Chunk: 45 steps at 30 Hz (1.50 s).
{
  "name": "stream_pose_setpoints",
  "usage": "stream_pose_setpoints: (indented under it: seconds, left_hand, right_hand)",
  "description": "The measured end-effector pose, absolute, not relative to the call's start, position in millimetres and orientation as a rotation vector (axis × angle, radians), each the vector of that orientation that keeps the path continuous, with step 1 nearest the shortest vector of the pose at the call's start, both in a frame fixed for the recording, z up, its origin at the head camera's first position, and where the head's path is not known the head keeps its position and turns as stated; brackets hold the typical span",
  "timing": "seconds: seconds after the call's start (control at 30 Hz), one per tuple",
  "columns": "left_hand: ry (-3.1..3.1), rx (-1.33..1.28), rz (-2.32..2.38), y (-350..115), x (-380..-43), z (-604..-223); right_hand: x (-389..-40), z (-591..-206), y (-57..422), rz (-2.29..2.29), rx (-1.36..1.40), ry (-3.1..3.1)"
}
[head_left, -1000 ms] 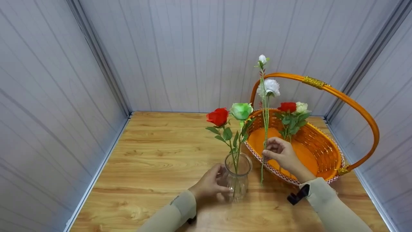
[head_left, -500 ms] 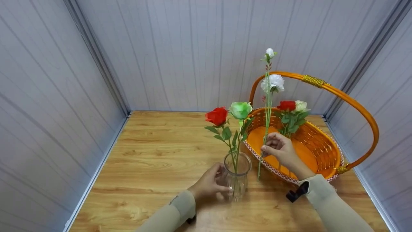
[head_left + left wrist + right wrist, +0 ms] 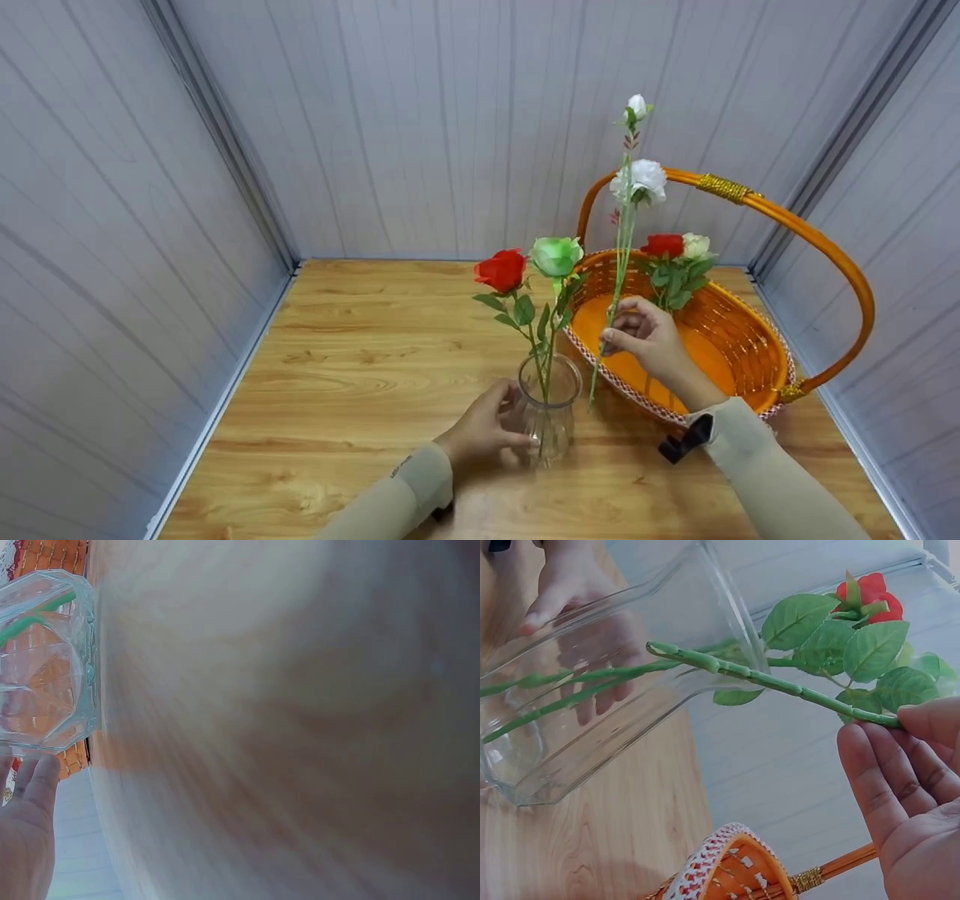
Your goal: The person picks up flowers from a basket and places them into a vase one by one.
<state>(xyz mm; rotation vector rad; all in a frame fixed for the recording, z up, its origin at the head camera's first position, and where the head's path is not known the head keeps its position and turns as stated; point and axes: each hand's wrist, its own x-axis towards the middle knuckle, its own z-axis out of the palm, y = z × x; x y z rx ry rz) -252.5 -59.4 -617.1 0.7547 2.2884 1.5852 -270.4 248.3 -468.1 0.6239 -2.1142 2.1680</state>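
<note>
My left hand (image 3: 480, 429) holds the clear glass vase (image 3: 555, 435) upright by its lower side, thumb in front and fingers on the far side. In the vase stand a red rose (image 3: 501, 270) and a pale green rose (image 3: 556, 257), their stems crossing inside. Between thumb and fingertips, my right hand (image 3: 652, 345) pinches the green stem of a tall white flower (image 3: 643, 180) with a small white bud (image 3: 637, 106) at its top. The right wrist view shows the cut end of that stem (image 3: 765, 680) overlapping the vase near its mouth. Only part of the left hand shows in its wrist view.
An orange woven basket (image 3: 750, 360) with a tall arched handle (image 3: 847, 277) stands to the right, behind my right hand. Another red rose (image 3: 662, 244) and a cream rose (image 3: 695, 246) lean in it. Pale panel walls (image 3: 480, 135) enclose the wooden table (image 3: 360, 360).
The white flower has risen in the right hand and its top has tilted rightward, while its stem end has shifted left and up toward the vase. The left hand keeps its hold on the vase.
</note>
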Motion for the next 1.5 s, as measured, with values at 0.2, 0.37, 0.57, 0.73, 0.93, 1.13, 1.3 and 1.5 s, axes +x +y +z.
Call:
stream_pose_setpoints:
  seconds: [0.2,0.37,0.57,0.73,0.93,1.13,1.3,1.5]
  left_hand:
    - [2.256,0.690,1.620,-60,-251,-617]
    - [2.263,0.671,1.608,-60,-250,-615]
    - [2.241,0.658,1.618,-60,-250,-615]
    - [2.227,0.656,1.627,-61,-250,-615]
    - [2.285,0.738,1.574,-60,-251,-615]
    - [2.289,0.754,1.567,-60,-253,-616]
    - [2.280,0.732,1.583,-59,-253,-616]
    - [2.261,0.693,1.598,-60,-252,-616]
  right_hand:
    - [-271,-460,246,2.178,0.630,-2.093]
    - [-271,-454,244,2.168,0.587,-2.085]
    - [-271,-450,241,2.170,0.571,-2.058]
    - [-272,-446,238,2.171,0.553,-2.040]
    - [-274,-443,233,2.175,0.511,-2.041]
    - [-274,-450,230,2.187,0.619,-2.081]
    - [-274,-458,229,2.169,0.683,-2.137]
    - [-272,-463,228,2.131,0.757,-2.176]
